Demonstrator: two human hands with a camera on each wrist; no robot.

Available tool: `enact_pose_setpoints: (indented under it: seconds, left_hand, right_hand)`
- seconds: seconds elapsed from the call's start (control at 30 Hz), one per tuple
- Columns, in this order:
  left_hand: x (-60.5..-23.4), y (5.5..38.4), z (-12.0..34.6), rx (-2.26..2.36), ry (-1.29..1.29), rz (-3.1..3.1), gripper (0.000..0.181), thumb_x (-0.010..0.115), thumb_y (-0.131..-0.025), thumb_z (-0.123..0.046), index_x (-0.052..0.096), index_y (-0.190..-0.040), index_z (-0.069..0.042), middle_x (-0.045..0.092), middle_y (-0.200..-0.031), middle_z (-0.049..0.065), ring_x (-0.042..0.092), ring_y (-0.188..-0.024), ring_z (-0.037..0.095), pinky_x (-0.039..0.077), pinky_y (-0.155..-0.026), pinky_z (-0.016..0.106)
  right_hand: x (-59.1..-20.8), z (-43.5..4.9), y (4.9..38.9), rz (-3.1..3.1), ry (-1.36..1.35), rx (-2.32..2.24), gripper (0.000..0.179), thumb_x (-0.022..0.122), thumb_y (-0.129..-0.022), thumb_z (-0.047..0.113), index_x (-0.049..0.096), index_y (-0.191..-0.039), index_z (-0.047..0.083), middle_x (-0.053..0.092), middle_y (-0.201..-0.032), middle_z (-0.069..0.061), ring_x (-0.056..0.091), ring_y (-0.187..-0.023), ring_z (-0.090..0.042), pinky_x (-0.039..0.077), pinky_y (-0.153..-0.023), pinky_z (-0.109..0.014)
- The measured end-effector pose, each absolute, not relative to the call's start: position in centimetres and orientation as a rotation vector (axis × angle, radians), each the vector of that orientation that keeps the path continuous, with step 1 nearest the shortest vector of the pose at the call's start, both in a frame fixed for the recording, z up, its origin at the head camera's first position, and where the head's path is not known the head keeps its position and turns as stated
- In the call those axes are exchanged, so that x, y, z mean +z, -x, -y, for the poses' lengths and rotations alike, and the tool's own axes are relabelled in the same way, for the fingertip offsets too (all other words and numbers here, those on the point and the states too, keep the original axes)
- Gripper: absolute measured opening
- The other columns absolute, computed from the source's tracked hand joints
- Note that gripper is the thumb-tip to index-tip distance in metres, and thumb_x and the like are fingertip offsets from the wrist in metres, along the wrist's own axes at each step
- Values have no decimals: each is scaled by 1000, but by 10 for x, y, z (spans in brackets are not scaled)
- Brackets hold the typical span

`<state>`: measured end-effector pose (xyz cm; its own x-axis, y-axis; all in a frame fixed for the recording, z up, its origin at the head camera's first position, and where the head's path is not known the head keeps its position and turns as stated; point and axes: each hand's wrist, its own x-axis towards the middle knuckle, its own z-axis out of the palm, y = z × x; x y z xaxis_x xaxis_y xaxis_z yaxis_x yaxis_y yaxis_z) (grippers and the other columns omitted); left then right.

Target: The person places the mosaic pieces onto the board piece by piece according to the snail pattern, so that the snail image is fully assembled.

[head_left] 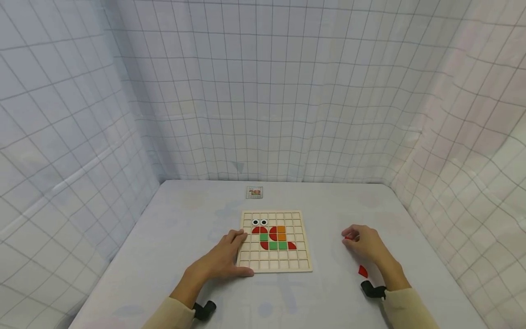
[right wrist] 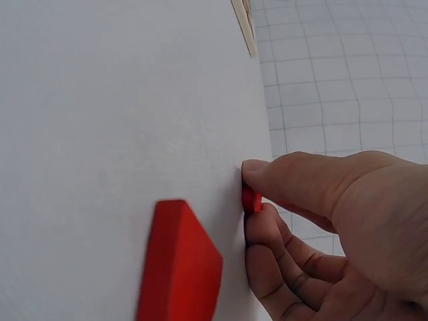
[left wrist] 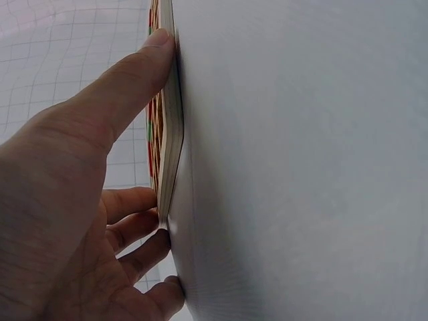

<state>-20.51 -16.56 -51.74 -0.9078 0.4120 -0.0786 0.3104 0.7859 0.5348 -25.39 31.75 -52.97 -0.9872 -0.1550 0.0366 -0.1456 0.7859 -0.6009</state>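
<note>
A square wooden grid board (head_left: 275, 265) lies on the table, with several red, green and orange tiles and two eye pieces (head_left: 260, 222) in its cells. My left hand (head_left: 223, 256) rests at the board's near left corner. Its thumb (left wrist: 137, 77) lies against the near edge and its spread fingers touch the left edge. Right of the board, my right hand (head_left: 365, 243) pinches a small red piece (right wrist: 250, 199) between thumb and fingertips, low at the table surface. Another red piece (head_left: 363, 271), quarter-round in shape, lies loose nearer to me, below that hand.
A small picture card (head_left: 254, 192) lies behind the board. The white table (head_left: 197, 205) is enclosed by grid-patterned curtains (head_left: 271, 91) at the back and both sides. A black wrist device (head_left: 373, 289) sits at the right cuff, another (head_left: 204, 310) at the left.
</note>
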Motion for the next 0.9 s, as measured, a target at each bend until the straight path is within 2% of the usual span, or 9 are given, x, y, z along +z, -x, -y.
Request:
enact_pose_setpoints:
  seconds: [0.27,0.67,0.9]
  left_hand:
    - [-519,204,165,785,-564,-2784,124,102,-87,-58,41,-178,0,40,-183,22,47,-163,44,48,-133,65]
    - [-519,204,164,778,-554,-2790,123,102,-87,-58,41,-178,-1,40,-183,21,48,-163,42,49,-133,64]
    - [-517,203,164,783,-546,-2793,123,102,-87,-58,41,-178,-2,40,-184,20,47,-165,42,47,-134,64]
  right_hand:
    - [-531,-314,252,-2959,265,-963,12,84,-105,10,85,-117,9,82,-105,-6,77,-97,-21,62,-87,-37]
    - [-532,-305,249,-2969,354,-945,12,83,-107,12,85,-119,10,83,-112,-6,78,-98,-19,64,-87,-41]
    - [-530,-301,249,-2996,328,-982,13,80,-109,11,86,-120,8,81,-115,-11,78,-99,-21,61,-82,-34]
